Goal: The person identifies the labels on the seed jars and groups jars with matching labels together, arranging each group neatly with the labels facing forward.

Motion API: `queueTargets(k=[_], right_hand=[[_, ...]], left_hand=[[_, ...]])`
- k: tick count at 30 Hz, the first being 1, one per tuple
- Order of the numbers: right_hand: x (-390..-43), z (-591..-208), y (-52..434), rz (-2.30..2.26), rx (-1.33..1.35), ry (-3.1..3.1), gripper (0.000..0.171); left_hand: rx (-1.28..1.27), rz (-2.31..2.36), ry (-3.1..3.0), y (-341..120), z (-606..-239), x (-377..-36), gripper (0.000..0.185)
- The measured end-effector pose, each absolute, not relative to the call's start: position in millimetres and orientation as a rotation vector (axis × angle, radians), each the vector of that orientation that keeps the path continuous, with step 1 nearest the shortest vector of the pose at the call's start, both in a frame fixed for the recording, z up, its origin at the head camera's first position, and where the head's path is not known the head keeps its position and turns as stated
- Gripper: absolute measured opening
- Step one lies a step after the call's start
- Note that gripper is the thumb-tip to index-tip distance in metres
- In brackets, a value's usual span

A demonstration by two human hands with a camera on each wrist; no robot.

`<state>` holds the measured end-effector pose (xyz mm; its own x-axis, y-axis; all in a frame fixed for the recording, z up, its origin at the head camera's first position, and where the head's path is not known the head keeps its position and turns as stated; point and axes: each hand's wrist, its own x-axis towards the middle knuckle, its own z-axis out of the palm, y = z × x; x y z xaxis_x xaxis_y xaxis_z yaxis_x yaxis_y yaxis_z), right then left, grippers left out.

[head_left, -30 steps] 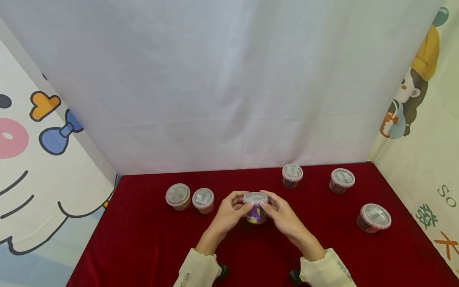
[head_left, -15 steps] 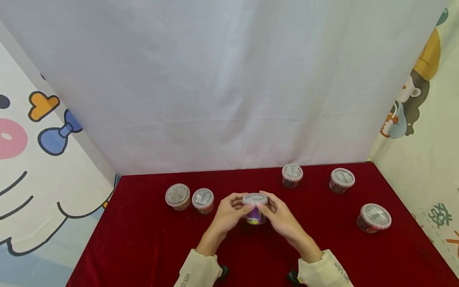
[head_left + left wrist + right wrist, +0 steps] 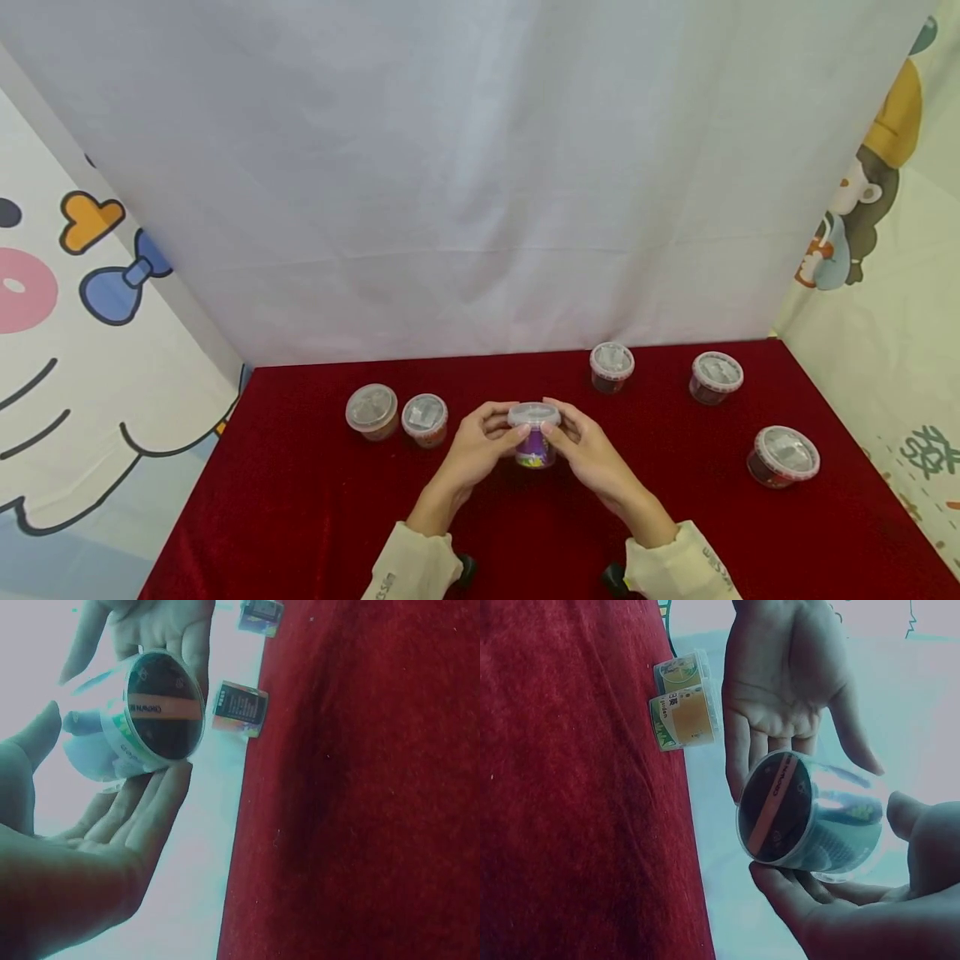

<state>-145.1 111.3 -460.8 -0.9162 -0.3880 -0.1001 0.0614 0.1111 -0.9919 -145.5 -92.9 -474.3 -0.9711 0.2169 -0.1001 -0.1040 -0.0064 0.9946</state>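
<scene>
Both hands hold one small round plastic tub (image 3: pixel 534 446) between them, purple-labelled with a clear lid. My left hand (image 3: pixel 474 443) grips its left side, thumb at the front and fingers behind. On the opposite side my right hand (image 3: pixel 588 446) does the same. The tub is upright and raised off the table: in the left wrist view the tub's dark base (image 3: pixel 166 706) with an orange stripe shows, and the right wrist view shows this base (image 3: pixel 776 810) too. Fingertips of both hands reach round near the base edge.
Two lidded tubs, one tan (image 3: pixel 372 411) and one orange-red (image 3: pixel 425 419), stand close together on the left of the red cloth (image 3: pixel 300 517). To the right are three dark tubs: one at the back (image 3: pixel 611 367), one farther right (image 3: pixel 715 377), one nearer (image 3: pixel 782 456). A white curtain (image 3: pixel 450 208) hangs behind.
Both hands keep their grip on the tub, which stays in nearly the same place. The tub's label shows slightly differently than a second ago; other tubs have not moved.
</scene>
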Motion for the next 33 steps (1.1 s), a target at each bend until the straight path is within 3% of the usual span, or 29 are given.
queueTargets(k=[33], right_hand=[[-146.2, -463.2, 108.5, -1.893, -0.326, 2.033, 0.055]], left_hand=[[0.039, 2.073, 2.073, -94.8, -467.5, -141.3, 0.047]])
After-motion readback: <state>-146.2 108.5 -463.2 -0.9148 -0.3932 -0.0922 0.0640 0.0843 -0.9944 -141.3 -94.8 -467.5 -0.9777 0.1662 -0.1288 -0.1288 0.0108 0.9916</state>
